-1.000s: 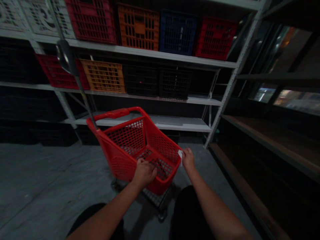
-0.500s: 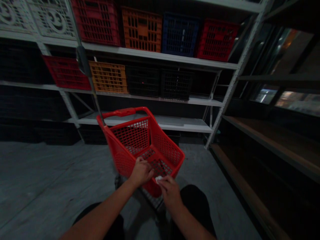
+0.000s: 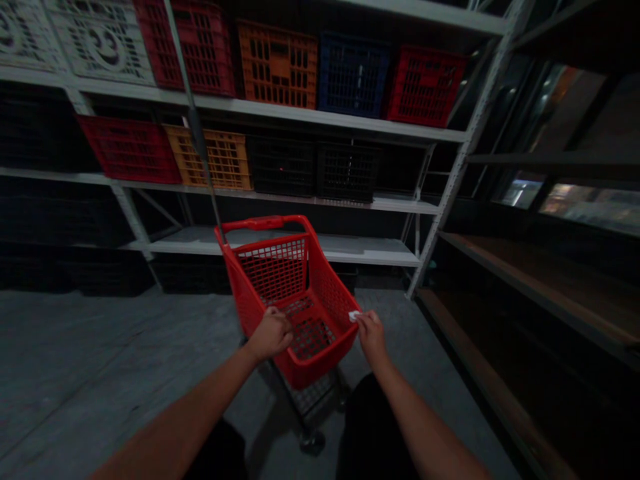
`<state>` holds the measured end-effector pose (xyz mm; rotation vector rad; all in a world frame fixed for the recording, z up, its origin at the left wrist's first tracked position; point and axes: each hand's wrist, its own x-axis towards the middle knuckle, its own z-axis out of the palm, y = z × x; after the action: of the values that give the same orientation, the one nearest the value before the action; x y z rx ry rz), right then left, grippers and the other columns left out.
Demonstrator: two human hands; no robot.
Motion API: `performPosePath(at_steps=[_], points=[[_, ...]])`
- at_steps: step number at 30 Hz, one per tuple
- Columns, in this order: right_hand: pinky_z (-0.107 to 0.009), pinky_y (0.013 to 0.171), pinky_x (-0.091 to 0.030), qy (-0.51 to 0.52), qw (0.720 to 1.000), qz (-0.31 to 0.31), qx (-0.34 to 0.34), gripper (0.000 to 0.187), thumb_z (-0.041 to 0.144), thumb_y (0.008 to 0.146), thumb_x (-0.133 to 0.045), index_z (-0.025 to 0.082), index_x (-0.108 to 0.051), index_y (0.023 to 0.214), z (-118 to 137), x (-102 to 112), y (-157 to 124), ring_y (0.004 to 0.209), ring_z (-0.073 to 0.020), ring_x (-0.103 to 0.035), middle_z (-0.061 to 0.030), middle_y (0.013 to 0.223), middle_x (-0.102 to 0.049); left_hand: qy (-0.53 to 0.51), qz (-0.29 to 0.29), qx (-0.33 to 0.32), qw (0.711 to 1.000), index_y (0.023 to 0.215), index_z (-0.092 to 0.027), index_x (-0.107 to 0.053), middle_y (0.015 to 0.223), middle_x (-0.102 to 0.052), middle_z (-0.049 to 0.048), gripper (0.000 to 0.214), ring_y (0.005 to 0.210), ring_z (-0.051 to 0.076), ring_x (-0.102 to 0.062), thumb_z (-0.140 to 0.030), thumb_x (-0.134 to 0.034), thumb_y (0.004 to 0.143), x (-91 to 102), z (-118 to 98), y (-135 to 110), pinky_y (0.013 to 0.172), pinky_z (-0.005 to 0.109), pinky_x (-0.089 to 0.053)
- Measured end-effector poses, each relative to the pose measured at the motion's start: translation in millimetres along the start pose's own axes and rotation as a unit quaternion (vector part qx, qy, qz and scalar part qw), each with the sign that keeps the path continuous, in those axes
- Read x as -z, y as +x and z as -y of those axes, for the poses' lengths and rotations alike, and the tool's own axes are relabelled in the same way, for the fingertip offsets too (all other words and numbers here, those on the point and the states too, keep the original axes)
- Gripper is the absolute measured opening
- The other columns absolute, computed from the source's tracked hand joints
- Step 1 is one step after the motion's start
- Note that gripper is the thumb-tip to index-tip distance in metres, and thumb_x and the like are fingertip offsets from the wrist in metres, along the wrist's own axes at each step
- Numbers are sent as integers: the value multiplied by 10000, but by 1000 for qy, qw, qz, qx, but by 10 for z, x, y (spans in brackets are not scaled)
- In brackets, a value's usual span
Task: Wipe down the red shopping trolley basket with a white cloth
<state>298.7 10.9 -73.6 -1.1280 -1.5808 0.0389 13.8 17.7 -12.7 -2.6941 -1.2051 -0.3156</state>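
Observation:
A red plastic shopping cart [image 3: 315, 363] stands in front of me, its basket a lattice and its handle at the far end. My left hand [image 3: 273, 333] is closed over the basket's left rim. At the right rim, my right hand [image 3: 371, 330] pinches a small crumpled white wipe [image 3: 354, 315], cloth or paper I cannot tell. That wipe is at the rim near the front right corner. The basket holds nothing that I can see. A thin pole [image 3: 197, 127] rises from the cart's far left corner.
Behind the cart, a white metal rack [image 3: 350, 252] carries several crates, among them an orange crate [image 3: 277, 67] and a yellow crate [image 3: 225, 160]. Brown wooden shelves [image 3: 540, 287] run along the right. Caster wheels [image 3: 313, 441] rest on the grey concrete floor [image 3: 100, 360].
My right hand has moved with the white wipe from the near rim to the right rim. The cart has turned slightly, its pole end shifting right in view. My left hand stays on the left rim.

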Motion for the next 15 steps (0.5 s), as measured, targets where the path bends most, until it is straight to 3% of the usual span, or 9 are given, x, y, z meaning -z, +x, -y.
performPosePath(at_steps=[3,5,9,12,15], points=[[-269,683,-452,37,999,9,-12,220,130,798,-447,194,-654,832,294,-209,-206,740,-146,-534,-40,781,-538,25,36,59,997,645,-165,-600,719,-635,61,268,788,176,-546,-237,-376,772,122,-14,85,848,386,-299],[-257,680,-449,61,998,22,-16,213,128,801,-454,202,-649,841,479,-358,-320,746,-140,-530,-32,785,-531,37,42,120,991,743,-163,-625,798,-647,91,311,880,213,-551,-279,-346,816,141,-142,152,862,407,-318],[-238,668,-441,90,994,54,-13,202,119,804,-455,190,-643,822,739,-587,-413,725,-127,-519,-24,771,-510,41,60,172,983,999,-166,-597,781,-645,122,409,725,209,-598,-273,-222,877,-41,-553,230,668,358,-430],[-237,683,-443,106,990,89,16,222,103,808,-433,186,-639,816,777,-621,-420,737,-125,-514,-28,785,-505,49,67,167,982,1236,-221,-434,829,-637,142,426,711,225,-610,-222,-202,879,-211,-752,175,589,340,-444],[-249,710,-444,104,989,92,47,227,115,823,-423,189,-631,880,611,-515,-387,781,-133,-513,-41,829,-507,47,59,151,986,1202,-222,-477,815,-634,153,456,739,246,-614,-273,-147,891,-278,-791,84,600,361,-448]])
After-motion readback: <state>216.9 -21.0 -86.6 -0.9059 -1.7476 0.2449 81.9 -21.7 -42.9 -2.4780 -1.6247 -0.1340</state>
